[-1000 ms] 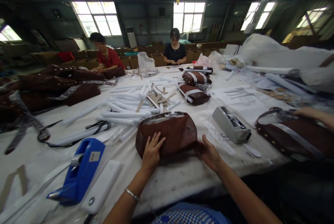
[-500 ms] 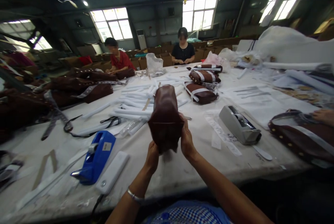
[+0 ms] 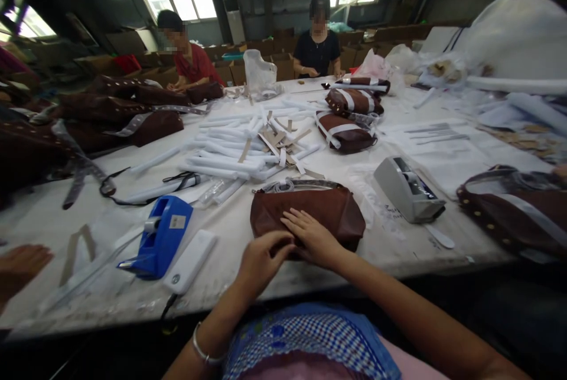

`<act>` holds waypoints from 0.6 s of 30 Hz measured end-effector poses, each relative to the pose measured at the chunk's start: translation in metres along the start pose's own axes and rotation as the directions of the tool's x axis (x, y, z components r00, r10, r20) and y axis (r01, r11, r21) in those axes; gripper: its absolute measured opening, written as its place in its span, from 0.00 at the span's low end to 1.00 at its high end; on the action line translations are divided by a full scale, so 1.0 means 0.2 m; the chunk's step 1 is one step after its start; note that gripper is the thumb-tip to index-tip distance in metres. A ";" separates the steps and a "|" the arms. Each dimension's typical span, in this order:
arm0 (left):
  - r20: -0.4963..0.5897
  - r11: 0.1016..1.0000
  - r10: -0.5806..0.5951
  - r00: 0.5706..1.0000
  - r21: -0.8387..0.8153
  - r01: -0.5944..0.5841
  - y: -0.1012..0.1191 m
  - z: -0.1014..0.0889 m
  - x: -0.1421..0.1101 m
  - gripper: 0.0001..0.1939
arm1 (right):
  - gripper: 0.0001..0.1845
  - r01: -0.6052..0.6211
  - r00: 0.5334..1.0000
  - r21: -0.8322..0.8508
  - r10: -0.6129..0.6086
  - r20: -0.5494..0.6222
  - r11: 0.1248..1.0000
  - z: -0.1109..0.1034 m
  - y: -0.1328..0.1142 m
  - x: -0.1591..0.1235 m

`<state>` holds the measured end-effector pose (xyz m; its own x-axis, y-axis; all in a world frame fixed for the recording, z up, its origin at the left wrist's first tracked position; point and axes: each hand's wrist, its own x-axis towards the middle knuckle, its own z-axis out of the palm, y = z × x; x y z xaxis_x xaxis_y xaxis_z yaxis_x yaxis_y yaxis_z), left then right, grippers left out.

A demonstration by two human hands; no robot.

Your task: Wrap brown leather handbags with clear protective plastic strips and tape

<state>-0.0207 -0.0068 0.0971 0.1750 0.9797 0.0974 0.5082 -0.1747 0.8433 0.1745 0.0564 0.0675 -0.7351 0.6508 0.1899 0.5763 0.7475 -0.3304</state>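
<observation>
A brown leather handbag (image 3: 319,203) lies on its side on the table in front of me, its strap in clear wrap along the far edge. My right hand (image 3: 312,238) rests flat on the bag's near face, fingers stretched out. Beside it, my left hand (image 3: 263,256) is curled at the bag's near edge, thumb and fingertips drawn together. Whatever those fingertips pinch, if anything, is too small to make out.
A blue tape dispenser (image 3: 162,238) and a white power strip (image 3: 191,262) stand left, a grey tape dispenser (image 3: 407,191) right. White foam tubes (image 3: 225,155) and cardboard strips (image 3: 277,140) lie beyond. Wrapped bags (image 3: 348,132) sit farther back. Another person's hand (image 3: 22,268) reaches in left.
The handbag has come down from upright between both hands to lying on the table. My right hand has moved onto its face; my left hand has let go of its side and curled.
</observation>
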 end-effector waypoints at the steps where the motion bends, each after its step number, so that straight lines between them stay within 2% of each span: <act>1: -0.074 0.978 0.120 0.990 0.182 -0.105 0.00 -0.05 0.04 0.16 | 0.40 0.016 1.000 -0.001 -0.016 0.024 1.000 -0.06 0.03 -0.03; 2: -0.066 0.923 0.220 0.973 0.335 -0.186 -0.01 -0.07 0.09 0.24 | 0.42 0.020 0.999 -0.019 -0.020 0.034 1.000 -0.12 0.06 -0.06; 4: 0.070 0.792 0.312 0.948 0.531 -0.300 -0.05 -0.09 0.16 0.37 | 0.48 -0.002 1.000 -0.093 0.004 0.020 0.996 -0.20 0.14 -0.12; 5: 0.138 0.740 0.314 0.939 0.584 -0.333 -0.08 -0.08 0.18 0.40 | 0.49 -0.020 1.000 -0.133 0.021 0.006 0.991 -0.22 0.18 -0.16; 7: 0.191 0.672 0.313 0.930 0.647 -0.360 -0.16 -0.03 0.18 0.40 | 0.50 -0.038 0.999 -0.196 0.036 -0.014 0.980 -0.19 0.25 -0.22; 9: 0.171 0.626 0.370 0.913 0.680 -0.381 -0.25 0.03 0.15 0.34 | 0.47 -0.029 0.998 -0.236 0.015 -0.063 0.971 -0.11 0.30 -0.29; 13: 0.080 0.580 0.546 0.834 0.682 -0.445 -0.39 0.12 0.06 0.31 | 0.39 0.002 0.963 -0.254 -0.070 -0.261 0.967 0.08 0.32 -0.38; 15: 0.029 0.598 0.584 0.811 0.660 -0.455 -0.43 0.15 0.03 0.31 | 0.35 0.019 0.941 -0.235 -0.097 -0.325 0.972 0.13 0.32 -0.40; 18: -0.013 0.646 0.598 0.801 0.599 -0.473 -0.45 0.14 0.01 0.31 | 0.32 0.051 0.927 -0.194 -0.118 -0.357 0.980 0.16 0.33 -0.41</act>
<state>-0.0420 0.0087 0.0053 0.4338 0.6815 0.5894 0.7507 -0.6351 0.1819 0.2617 0.0469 0.0015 -0.6221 0.5622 0.5448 0.5966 0.7911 -0.1351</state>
